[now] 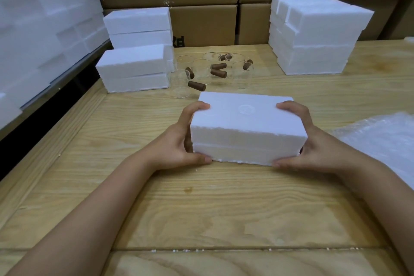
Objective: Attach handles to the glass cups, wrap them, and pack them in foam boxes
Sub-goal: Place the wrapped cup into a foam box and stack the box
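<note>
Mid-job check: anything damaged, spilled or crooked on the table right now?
Nothing broken that shows. The foam box held by the left hand and right hand has a ragged seam edge, and white crumbs lie on the table. The right foam stack sits staggered.

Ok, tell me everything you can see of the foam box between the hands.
The foam box is a white, grainy rectangular block, closed, with a horizontal seam across its near face, ragged edges and a faint round imprint on top. It sits level, seemingly on the wooden table, long side facing the camera. The left hand and right hand hold its short ends, each grip with fingers over the top, thumb at the bottom edge.
</note>
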Demonstrator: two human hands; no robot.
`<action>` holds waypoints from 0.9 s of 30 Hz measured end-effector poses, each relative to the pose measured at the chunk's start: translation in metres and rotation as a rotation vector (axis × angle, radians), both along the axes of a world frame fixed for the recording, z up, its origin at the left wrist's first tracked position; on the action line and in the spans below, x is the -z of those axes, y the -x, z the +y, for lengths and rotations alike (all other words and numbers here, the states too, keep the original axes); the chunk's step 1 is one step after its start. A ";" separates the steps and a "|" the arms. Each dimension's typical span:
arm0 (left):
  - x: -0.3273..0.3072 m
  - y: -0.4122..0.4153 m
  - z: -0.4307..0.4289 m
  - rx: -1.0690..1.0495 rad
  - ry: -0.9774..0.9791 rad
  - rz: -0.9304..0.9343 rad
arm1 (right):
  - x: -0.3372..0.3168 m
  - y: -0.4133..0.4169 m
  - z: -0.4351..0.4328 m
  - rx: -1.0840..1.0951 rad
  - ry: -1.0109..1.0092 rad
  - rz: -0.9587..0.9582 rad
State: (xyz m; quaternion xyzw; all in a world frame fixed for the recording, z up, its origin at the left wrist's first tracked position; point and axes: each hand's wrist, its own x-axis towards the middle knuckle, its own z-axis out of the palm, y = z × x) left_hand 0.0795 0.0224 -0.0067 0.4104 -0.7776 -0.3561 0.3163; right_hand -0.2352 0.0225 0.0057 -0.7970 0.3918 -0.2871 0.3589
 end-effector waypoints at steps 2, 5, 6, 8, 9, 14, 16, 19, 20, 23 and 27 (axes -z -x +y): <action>-0.001 0.001 0.000 0.012 -0.012 0.057 | 0.002 0.000 0.000 0.017 0.002 -0.041; -0.004 0.002 0.000 0.012 -0.001 0.110 | -0.001 0.000 -0.002 0.025 -0.036 -0.107; -0.007 0.001 0.000 0.002 -0.004 0.120 | -0.006 -0.001 -0.003 0.024 -0.045 -0.123; -0.015 -0.001 0.000 -0.029 -0.024 0.145 | -0.015 -0.005 -0.006 0.021 -0.065 -0.153; -0.020 -0.003 -0.001 -0.039 -0.030 0.156 | -0.020 -0.007 -0.008 0.020 -0.079 -0.169; -0.044 -0.018 -0.004 -0.020 -0.128 0.196 | -0.043 -0.016 -0.019 -0.022 -0.255 -0.193; -0.049 -0.023 -0.004 0.003 -0.170 0.192 | -0.050 -0.020 -0.025 -0.046 -0.382 -0.199; -0.052 -0.027 -0.003 0.001 -0.224 0.181 | -0.056 -0.024 -0.033 -0.063 -0.527 -0.187; -0.052 -0.028 -0.002 -0.002 -0.241 0.176 | -0.057 -0.025 -0.035 -0.067 -0.559 -0.189; -0.050 -0.028 -0.002 -0.002 -0.262 0.166 | -0.056 -0.026 -0.038 -0.064 -0.595 -0.187; -0.048 -0.029 -0.003 0.002 -0.267 0.181 | -0.051 -0.027 -0.038 -0.067 -0.537 -0.172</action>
